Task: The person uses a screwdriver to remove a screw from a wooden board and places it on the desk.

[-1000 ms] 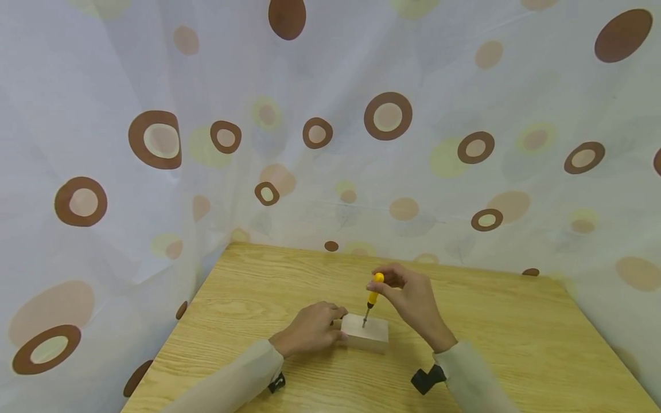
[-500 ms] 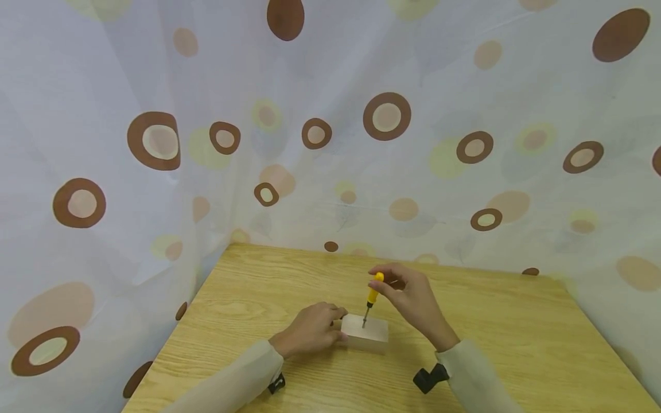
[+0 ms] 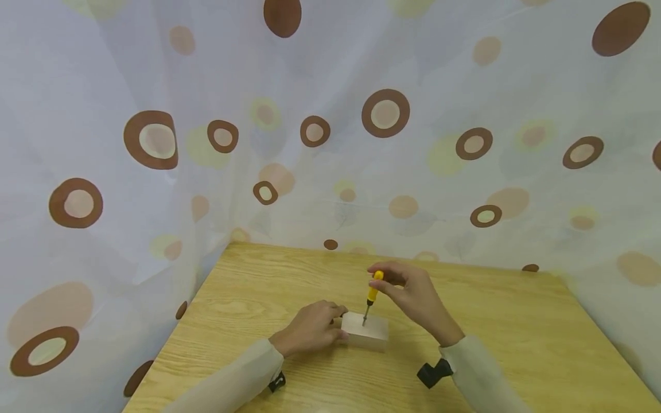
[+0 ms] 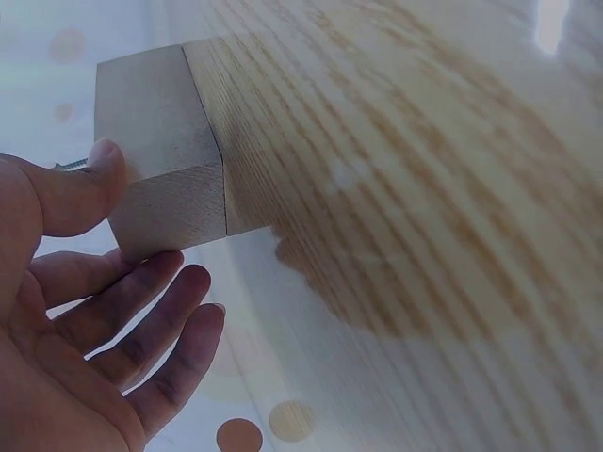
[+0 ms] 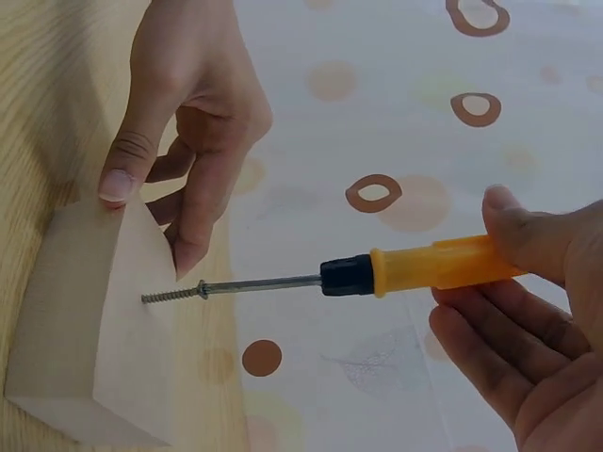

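Observation:
A pale wooden block (image 3: 364, 339) lies on the table in the head view. My left hand (image 3: 312, 328) pinches its left end, with the thumb (image 4: 105, 169) on one side and fingertips on the other. A long threaded screw (image 5: 172, 295) stands in the block's top face, most of its thread showing. The tip of a screwdriver (image 5: 415, 268) with a yellow handle and black collar meets the screw head. My right hand (image 3: 413, 295) pinches the handle's upper end between thumb and fingers. In the head view the screwdriver leans slightly to the right.
The wood-grain table (image 3: 268, 281) extends around the block. Behind it and on the left hangs a white curtain (image 3: 341, 69) with brown and beige spots. Black wrist devices (image 3: 435, 373) stick out below the sleeves.
My right wrist has moved slightly right, and the fingers have shifted a little on the screwdriver handle. The left hand and the block hold their place.

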`<state>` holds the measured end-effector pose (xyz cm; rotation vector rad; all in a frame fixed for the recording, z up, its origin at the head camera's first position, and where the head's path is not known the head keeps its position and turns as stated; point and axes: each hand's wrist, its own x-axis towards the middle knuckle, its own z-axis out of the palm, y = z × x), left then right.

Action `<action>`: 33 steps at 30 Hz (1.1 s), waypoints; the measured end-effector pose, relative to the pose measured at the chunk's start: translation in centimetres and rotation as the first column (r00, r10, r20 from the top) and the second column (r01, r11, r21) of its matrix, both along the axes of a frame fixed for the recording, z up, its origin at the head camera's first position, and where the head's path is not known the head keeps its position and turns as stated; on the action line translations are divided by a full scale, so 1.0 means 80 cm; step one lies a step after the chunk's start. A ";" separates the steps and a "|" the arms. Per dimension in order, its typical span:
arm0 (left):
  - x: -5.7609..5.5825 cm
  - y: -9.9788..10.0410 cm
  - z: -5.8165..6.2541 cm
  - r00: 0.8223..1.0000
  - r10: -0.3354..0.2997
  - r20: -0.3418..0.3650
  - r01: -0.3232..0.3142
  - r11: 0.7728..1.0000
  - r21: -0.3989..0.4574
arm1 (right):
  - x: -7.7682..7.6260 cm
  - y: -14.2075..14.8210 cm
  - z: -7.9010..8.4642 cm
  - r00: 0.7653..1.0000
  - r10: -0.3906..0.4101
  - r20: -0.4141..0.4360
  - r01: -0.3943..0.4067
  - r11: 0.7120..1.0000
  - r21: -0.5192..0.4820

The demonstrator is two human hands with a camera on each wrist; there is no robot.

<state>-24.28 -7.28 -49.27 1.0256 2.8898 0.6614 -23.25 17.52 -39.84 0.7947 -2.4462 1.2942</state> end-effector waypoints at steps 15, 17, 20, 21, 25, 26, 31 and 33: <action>-0.001 0.001 -0.004 1.000 0.007 0.005 -0.007 1.000 -0.003 | 0.000 0.000 0.002 0.999 0.040 0.023 -0.040 0.999 0.004; -0.001 0.001 -0.003 1.000 0.005 -0.001 -0.005 1.000 0.000 | -0.001 -0.001 0.000 1.000 -0.009 -0.013 0.009 1.000 0.012; -0.002 0.001 -0.003 1.000 0.004 -0.007 -0.004 1.000 0.002 | -0.002 -0.001 0.000 0.998 -0.044 -0.045 0.044 0.999 -0.001; -0.001 0.000 -0.003 1.000 0.004 -0.005 -0.004 1.000 0.003 | -0.002 -0.001 0.001 0.998 -0.042 -0.049 0.042 0.999 -0.004; -0.002 0.000 -0.002 1.000 -0.001 -0.006 0.001 1.000 0.009 | -0.004 0.001 0.004 1.000 0.019 -0.022 -0.020 1.000 -0.005; -0.002 0.000 -0.002 1.000 -0.003 -0.006 0.003 1.000 0.010 | -0.005 0.002 0.005 0.999 0.033 -0.012 -0.033 0.999 -0.002; -0.003 0.000 -0.002 1.000 -0.005 0.003 0.005 1.000 0.016 | -0.005 0.001 0.003 1.000 0.015 -0.024 -0.015 1.000 0.002; -0.003 0.000 -0.003 1.000 -0.006 0.005 0.006 1.000 0.016 | -0.004 0.001 0.001 0.999 -0.011 -0.044 0.011 1.000 -0.010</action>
